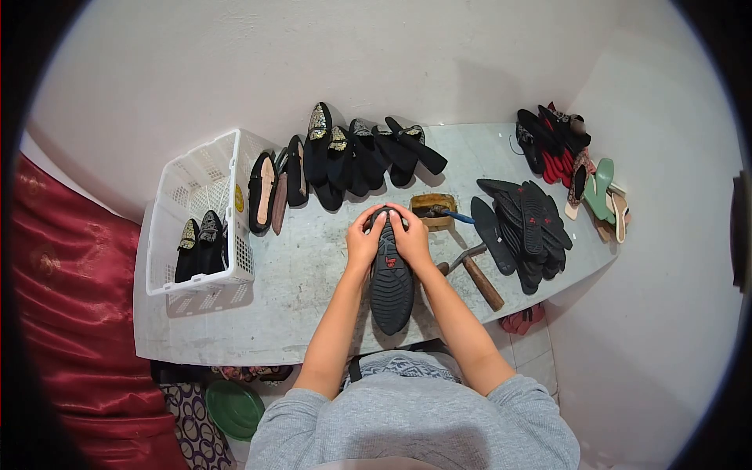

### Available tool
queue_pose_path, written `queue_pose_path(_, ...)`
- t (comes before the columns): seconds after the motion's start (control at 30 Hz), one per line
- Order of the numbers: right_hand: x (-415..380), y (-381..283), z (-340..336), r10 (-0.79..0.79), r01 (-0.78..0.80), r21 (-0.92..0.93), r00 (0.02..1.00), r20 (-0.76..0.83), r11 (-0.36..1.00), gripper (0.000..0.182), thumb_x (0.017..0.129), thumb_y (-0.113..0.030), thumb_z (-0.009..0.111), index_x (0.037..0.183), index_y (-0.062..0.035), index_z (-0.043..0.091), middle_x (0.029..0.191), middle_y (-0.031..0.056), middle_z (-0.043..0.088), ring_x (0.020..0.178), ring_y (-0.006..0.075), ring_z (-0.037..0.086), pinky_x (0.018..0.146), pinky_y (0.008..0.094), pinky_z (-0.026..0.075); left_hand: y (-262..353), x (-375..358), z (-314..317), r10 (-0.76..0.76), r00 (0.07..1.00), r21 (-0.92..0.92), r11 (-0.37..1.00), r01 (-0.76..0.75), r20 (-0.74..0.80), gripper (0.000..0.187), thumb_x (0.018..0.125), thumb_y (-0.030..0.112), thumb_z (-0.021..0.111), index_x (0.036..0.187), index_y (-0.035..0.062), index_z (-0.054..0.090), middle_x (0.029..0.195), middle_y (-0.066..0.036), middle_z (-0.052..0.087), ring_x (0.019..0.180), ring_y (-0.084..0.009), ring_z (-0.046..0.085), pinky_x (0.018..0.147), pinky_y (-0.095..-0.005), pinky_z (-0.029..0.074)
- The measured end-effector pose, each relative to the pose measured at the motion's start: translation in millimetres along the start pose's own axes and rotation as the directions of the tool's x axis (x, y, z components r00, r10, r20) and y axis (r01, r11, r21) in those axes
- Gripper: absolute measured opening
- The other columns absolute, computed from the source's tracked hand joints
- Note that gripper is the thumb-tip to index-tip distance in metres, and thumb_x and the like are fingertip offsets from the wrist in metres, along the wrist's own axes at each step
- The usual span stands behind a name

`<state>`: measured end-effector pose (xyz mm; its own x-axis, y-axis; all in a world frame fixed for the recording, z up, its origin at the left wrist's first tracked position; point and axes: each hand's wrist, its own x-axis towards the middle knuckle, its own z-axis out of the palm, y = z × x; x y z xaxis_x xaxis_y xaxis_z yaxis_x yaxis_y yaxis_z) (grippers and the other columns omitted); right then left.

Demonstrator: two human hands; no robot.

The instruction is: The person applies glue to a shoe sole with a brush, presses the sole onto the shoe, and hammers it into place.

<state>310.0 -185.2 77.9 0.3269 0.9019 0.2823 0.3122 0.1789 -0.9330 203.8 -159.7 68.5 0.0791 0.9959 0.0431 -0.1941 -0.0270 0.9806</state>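
Observation:
Both hands hold one black shoe (392,286) with its ridged sole facing up and a red mark at the middle. My left hand (365,239) grips the far end from the left, thumb on the sole. My right hand (409,237) grips the same end from the right, its thumb also pressing on the sole. The shoe's upper is hidden underneath. Just beyond my right hand sits a yellowish container (427,222) with a blue-handled brush (460,218). A wooden-handled hammer (482,283) lies to the right of the shoe.
Black shoes (337,157) line the table's back edge. At left, a white basket (244,196) holds several shoes. Black soles (533,227) are piled at right, with red-and-black shoes (552,145) and green shoe forms (600,192) beyond. A green basin (235,409) stands below the table (290,313).

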Motion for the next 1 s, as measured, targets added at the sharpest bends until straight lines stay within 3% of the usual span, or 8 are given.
queue_pose_path(0.13, -3, -2, -4, -0.029, 0.029, -0.041, 1.0, 0.007, 0.999, 0.027, 0.088, -0.019, 0.051, 0.108, -0.0052, 0.061, 0.103, 0.0189, 0.062, 0.1, 0.0334, 0.059, 0.086, 0.0365, 0.044, 14, -15, 3, 0.037, 0.998, 0.178, 0.983, -0.044, 0.043, 0.034, 0.09, 0.023, 0.055, 0.119, 0.0062, 0.056, 0.109, -0.015, 0.061, 0.101, -0.0205, 0.058, 0.086, -0.0287, 0.044)
queue_pose_path(0.17, -4, -3, -5, -0.033, 0.033, -0.042, 0.999, 0.008, 0.999, 0.027, 0.088, -0.019, 0.051, 0.108, -0.0052, 0.061, 0.103, 0.0189, 0.062, 0.1, 0.0334, 0.059, 0.086, 0.0365, 0.044, 13, -20, 1, 0.027, 0.997, 0.226, 0.973, -0.042, 0.072, 0.043, 0.092, 0.025, 0.05, 0.13, 0.0063, 0.044, 0.12, -0.018, 0.055, 0.11, -0.0248, 0.054, 0.091, -0.0311, 0.041)
queue_pose_path(0.33, -20, -5, -8, -0.044, 0.051, -0.197, 0.998, 0.042, 0.979, 0.044, 0.092, -0.02, 0.045, 0.131, 0.0002, 0.038, 0.126, 0.0241, 0.048, 0.116, 0.0351, 0.048, 0.096, 0.0372, 0.037, 5, -59, -6, -0.082, 0.995, 0.164, 0.984, 0.07, 0.065, 0.057, 0.093, 0.026, 0.048, 0.139, 0.0045, 0.023, 0.131, -0.023, 0.043, 0.12, -0.0304, 0.046, 0.099, -0.0343, 0.034)
queue_pose_path(0.43, -40, -4, -7, -0.217, 0.235, -0.175, 0.969, 0.118, 0.956, 0.052, 0.092, -0.016, 0.043, 0.137, 0.0009, 0.025, 0.135, 0.026, 0.036, 0.123, 0.038, 0.038, 0.101, 0.0387, 0.032, -6, -73, -6, 0.15, 0.979, 0.398, 0.897, -0.194, 0.139, 0.058, 0.094, 0.025, 0.042, 0.141, 0.0009, 0.017, 0.137, -0.026, 0.032, 0.126, -0.0388, 0.035, 0.103, -0.0393, 0.029)
queue_pose_path(0.53, -44, -1, -7, -0.168, 0.179, -0.073, 0.977, 0.134, 0.981, 0.053, 0.092, -0.013, 0.043, 0.139, -0.0005, 0.022, 0.137, 0.0254, 0.032, 0.125, 0.0389, 0.036, 0.102, 0.0399, 0.031, -4, -75, -5, 0.184, 0.971, 0.462, 0.855, -0.235, 0.153, 0.058, 0.095, 0.025, 0.04, 0.142, 0.0034, 0.015, 0.137, -0.027, 0.032, 0.126, -0.0399, 0.035, 0.103, -0.04, 0.029)
queue_pose_path(0.6, -43, 0, -5, -0.224, 0.236, -0.108, 0.968, 0.116, 0.966, 0.052, 0.091, -0.013, 0.043, 0.138, -0.0007, 0.024, 0.136, 0.0247, 0.034, 0.124, 0.0382, 0.037, 0.101, 0.0397, 0.032, 0, -76, -4, 0.132, 0.979, 0.456, 0.869, -0.19, 0.156, 0.057, 0.096, 0.026, 0.038, 0.143, 0.0057, 0.013, 0.139, -0.026, 0.031, 0.126, -0.0391, 0.035, 0.102, -0.0401, 0.031)
queue_pose_path(0.87, -43, -11, -8, -0.087, 0.093, -0.102, 0.994, 0.065, 0.99, 0.05, 0.088, -0.015, 0.048, 0.136, -0.0057, 0.033, 0.128, 0.0237, 0.045, 0.116, 0.038, 0.047, 0.095, 0.0402, 0.038, 0, -74, -3, 0.087, 0.991, 0.484, 0.866, -0.128, 0.107, 0.055, 0.096, 0.03, 0.038, 0.143, 0.0133, 0.017, 0.133, -0.024, 0.041, 0.118, -0.0407, 0.044, 0.095, -0.0414, 0.038)
queue_pose_path(1.0, -45, -3, -6, -0.151, 0.155, -0.057, 0.986, 0.07, 0.986, 0.051, 0.089, -0.015, 0.046, 0.137, -0.0057, 0.03, 0.13, 0.0233, 0.042, 0.119, 0.0371, 0.043, 0.098, 0.0397, 0.034, 13, -82, 1, 0.061, 0.994, 0.543, 0.834, -0.102, 0.094, 0.052, 0.096, 0.027, 0.038, 0.141, 0.0079, 0.021, 0.134, -0.024, 0.039, 0.121, -0.0392, 0.042, 0.098, -0.0396, 0.036)
